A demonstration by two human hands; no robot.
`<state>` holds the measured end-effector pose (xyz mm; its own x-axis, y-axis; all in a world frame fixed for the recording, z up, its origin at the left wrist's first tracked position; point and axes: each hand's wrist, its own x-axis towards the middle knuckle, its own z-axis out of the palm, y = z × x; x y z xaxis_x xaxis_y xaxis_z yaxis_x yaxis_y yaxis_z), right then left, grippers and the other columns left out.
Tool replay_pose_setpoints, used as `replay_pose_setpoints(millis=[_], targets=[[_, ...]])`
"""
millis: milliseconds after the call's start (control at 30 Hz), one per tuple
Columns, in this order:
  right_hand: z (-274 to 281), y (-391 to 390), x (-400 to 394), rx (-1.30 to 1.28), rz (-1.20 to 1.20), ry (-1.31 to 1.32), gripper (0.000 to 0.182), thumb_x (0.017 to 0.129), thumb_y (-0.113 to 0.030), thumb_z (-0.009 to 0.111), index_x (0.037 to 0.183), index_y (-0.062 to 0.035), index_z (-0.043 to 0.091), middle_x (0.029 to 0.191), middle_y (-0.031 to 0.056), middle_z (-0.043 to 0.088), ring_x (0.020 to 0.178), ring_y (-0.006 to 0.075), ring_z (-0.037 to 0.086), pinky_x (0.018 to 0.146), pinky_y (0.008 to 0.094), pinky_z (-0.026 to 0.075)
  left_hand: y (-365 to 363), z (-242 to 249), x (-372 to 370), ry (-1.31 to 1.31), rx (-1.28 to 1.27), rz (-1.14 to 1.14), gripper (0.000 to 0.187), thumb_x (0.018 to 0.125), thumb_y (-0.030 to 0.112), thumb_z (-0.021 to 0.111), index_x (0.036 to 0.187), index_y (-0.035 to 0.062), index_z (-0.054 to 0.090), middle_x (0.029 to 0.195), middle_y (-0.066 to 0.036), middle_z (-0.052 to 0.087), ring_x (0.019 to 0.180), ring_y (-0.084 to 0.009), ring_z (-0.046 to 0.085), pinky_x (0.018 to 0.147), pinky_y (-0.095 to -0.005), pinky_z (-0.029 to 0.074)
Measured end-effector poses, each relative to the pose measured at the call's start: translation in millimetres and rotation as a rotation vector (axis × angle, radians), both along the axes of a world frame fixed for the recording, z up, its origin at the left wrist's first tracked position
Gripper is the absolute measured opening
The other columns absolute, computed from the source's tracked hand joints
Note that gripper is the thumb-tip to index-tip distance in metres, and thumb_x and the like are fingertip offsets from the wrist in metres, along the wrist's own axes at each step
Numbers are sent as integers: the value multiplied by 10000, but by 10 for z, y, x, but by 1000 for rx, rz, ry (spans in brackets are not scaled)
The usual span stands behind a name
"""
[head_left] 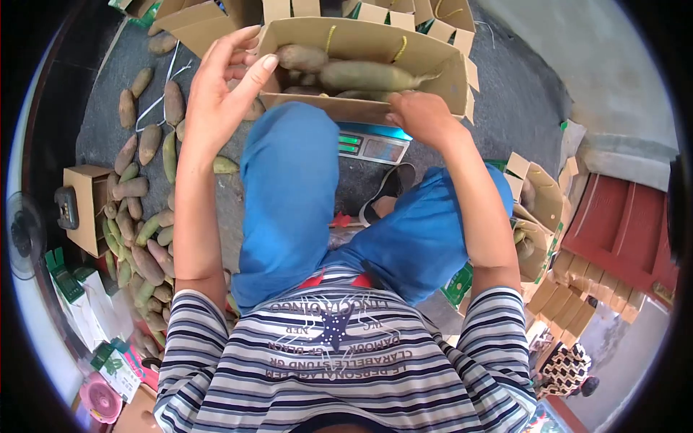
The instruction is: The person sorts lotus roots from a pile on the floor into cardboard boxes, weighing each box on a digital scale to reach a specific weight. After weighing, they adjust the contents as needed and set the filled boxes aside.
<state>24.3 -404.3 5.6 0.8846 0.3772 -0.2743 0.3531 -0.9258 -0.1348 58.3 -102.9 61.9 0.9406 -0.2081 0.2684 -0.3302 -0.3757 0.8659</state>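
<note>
In front of my knees is an open cardboard box with yellow cord handles. It holds several thick root vegetables, among them a long green one with a thin tail and a brownish-purple one. My left hand is at the box's left end, fingers apart, thumb tip close to the brownish-purple root. Curled over the near rim toward its right end, my right hand grips the box edge. Below the box shows a digital scale with a lit green display.
More root vegetables lie heaped on the dark floor at left, beside a small carton. Other cardboard boxes stand beyond the box, and open ones stand at right. Near a red panel are stacked brown cartons.
</note>
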Motion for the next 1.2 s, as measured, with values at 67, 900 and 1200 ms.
replay_pose_setpoints(millis=[67, 900, 1200], targets=[[-22, -3, -16, -15, -8, -33, 240, 855, -267, 601, 926, -39, 567, 881, 154, 639, 897, 335, 614, 752, 449, 489, -59, 109, -22, -64, 78, -40, 397, 874, 181, 637, 1224, 20, 542, 1067, -83, 580, 962, -147, 570, 827, -276, 465], [83, -79, -63, 35, -47, -62, 282, 826, -279, 641, 924, -21, 582, 913, 143, 638, 910, 313, 616, 760, 422, 505, -666, -1448, 1383, -423, 1632, -429, 341, 727, 252, 687, 989, 64, 575, 996, -122, 655, 967, -264, 625, 830, -388, 485], [53, -118, -108, 66, -32, -96, 275, 831, -271, 634, 925, -18, 582, 900, 145, 637, 903, 319, 618, 752, 430, 506, -942, -589, 1101, 81, 1488, -495, 464, 656, 417, 635, 845, -2, 696, 933, -199, 672, 898, -326, 652, 785, -416, 519]])
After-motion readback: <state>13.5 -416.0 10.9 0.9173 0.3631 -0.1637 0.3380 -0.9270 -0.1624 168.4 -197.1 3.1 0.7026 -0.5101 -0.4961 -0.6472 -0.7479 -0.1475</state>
